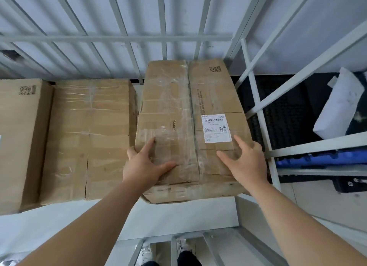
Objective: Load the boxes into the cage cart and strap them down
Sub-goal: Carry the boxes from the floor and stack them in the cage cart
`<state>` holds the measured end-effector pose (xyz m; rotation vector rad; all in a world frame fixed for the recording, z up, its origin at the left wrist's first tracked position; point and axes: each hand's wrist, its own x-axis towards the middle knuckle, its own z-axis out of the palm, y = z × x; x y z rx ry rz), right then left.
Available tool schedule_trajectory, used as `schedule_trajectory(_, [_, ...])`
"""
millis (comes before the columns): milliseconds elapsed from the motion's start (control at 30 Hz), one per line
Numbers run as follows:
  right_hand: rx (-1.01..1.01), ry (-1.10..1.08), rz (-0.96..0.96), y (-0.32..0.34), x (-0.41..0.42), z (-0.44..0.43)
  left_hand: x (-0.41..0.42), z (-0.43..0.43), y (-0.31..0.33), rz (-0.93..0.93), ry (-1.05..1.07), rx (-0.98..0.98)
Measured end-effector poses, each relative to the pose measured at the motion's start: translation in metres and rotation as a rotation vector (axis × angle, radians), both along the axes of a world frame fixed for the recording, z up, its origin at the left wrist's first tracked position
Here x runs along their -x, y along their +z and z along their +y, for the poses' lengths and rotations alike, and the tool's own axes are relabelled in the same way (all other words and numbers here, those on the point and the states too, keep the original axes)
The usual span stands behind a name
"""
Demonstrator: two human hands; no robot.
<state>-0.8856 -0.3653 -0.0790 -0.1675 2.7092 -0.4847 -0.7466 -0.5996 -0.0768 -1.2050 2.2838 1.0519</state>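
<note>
A taped cardboard box (178,107) with a white shipping label (216,128) stands in the right part of the cage cart (119,38). My left hand (146,164) lies flat on its top near the front left corner, fingers spread. My right hand (245,158) rests on the top near the front right edge, fingers straight and spread. A second taped box (87,138) sits to the left of it on the cart floor, and a third box (17,138) is at the far left. No strap is in view.
White cage bars form the back wall and the right side (258,107). Beyond the right side lie a black grid mat (286,115), a white foam block (341,103) and a blue part (317,158). The cart's pale floor (178,216) shows in front of the boxes.
</note>
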Motion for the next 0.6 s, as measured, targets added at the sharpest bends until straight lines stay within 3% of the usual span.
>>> schedule_trajectory(300, [-0.028,0.080,-0.069,-0.068,0.011,-0.007,0.013,-0.001,-0.071,-0.048,-0.059,0.072])
schedule_trajectory(600, [-0.190,0.137,-0.089,-0.115,0.021,-0.013,0.024,0.007,-0.115,-0.106,-0.102,0.158])
